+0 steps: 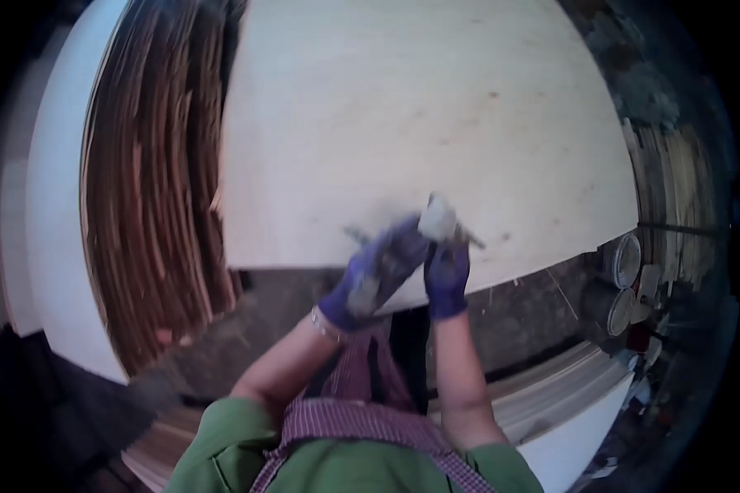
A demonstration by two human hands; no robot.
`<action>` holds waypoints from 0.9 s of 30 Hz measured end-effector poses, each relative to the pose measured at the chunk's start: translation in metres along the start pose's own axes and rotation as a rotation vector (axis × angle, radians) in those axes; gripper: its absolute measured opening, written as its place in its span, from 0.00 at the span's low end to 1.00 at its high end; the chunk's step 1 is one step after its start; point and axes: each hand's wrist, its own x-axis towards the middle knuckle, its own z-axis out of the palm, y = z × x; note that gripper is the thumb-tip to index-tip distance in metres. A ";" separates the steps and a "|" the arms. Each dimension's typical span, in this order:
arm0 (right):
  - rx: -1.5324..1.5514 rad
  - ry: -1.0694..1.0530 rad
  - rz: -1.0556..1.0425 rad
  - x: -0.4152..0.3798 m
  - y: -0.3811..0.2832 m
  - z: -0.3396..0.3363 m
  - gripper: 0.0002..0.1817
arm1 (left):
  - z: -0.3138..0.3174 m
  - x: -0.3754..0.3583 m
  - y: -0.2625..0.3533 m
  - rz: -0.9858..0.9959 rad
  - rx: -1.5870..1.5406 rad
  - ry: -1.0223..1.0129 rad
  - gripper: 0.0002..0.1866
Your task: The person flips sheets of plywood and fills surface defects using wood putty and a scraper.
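Note:
My left hand (380,269), in a stained purple glove, is blurred, with its fingers closed and reaching toward my right hand. A thin greyish piece (356,236) sticks out on its left side; I cannot tell what it is. My right hand (447,278), also gloved in purple, closes round a pale putty-like lump (437,219). A narrow dark strip (472,238) juts out to the right beside this lump. Both hands are close together over the near edge of a large pale wood sheet (386,107), which has small dark spots.
To the left stands a tall stack of rough brown veneer sheets (152,164), with a white panel (62,189) beyond it. Round containers (626,261) sit at the right. More stacked boards (551,394) lie close by my body.

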 end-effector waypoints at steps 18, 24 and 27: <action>0.032 -0.373 0.472 -0.094 0.121 0.280 0.26 | -0.063 -0.209 0.270 0.462 1.305 0.375 0.41; -0.080 -0.370 0.588 -0.120 0.108 0.317 0.25 | -0.023 -0.211 0.279 0.689 1.353 0.247 0.52; -0.392 -0.432 0.436 -0.128 0.106 0.325 0.23 | -0.025 -0.213 0.282 0.844 1.290 0.161 0.49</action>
